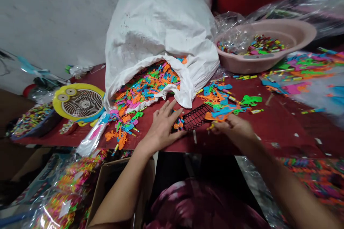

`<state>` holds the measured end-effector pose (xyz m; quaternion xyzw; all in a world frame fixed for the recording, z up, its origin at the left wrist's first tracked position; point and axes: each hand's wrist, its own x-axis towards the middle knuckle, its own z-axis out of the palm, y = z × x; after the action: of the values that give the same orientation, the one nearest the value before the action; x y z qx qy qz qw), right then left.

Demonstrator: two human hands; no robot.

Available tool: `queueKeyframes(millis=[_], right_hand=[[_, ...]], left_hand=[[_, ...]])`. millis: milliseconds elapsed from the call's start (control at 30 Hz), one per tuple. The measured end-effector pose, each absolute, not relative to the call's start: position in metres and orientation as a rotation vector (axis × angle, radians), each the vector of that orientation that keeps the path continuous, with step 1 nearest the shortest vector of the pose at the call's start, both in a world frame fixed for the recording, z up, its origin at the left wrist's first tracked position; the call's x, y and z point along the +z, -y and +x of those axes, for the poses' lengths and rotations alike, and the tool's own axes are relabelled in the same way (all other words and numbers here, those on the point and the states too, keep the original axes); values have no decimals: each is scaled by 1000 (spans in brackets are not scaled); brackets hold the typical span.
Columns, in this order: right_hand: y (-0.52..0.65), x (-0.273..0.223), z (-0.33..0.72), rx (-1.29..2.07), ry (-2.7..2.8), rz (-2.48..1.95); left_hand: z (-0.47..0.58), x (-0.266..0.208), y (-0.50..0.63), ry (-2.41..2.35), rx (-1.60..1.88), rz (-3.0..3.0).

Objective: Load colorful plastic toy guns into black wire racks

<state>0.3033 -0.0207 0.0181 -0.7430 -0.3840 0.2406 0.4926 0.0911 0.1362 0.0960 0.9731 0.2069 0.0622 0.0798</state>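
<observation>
The left hand [162, 126], spread wide, touches a black plastic lattice tray [198, 117]; the right hand [237, 128] holds orange and blue plastic toy guns [218, 114].

Matt, crumpled, cloth-like sack [163, 25], far! | smooth plastic toy guns [216, 97], right | and glossy clear-plastic bag [90, 136] catching light, left!

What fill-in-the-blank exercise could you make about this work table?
1. The left hand is at one end of the ____-coloured grid.
2. The large sack is coloured ____.
3. In the picture, the pink basin is on the sack's ____ side.
4. The right hand is farther from the fan than the ____ hand.
Missing words: black; white; right; left.
</observation>
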Motion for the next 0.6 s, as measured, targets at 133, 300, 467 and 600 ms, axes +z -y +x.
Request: queueKeyframes(millis=[133, 300, 467, 600], right_hand=[[-11, -4, 269, 700, 978, -1684], [-27, -5, 252, 533, 1119, -1695], [-33, 1, 244, 405, 1249, -1773], [-32, -6, 240, 306, 1324, -1780]], left_hand=[[82, 97, -146, -517, 144, 2888], [86, 92, -143, -595, 184, 2860], [85, 88, -144, -586, 221, 2834], [84, 87, -144, -592, 245, 2829]])
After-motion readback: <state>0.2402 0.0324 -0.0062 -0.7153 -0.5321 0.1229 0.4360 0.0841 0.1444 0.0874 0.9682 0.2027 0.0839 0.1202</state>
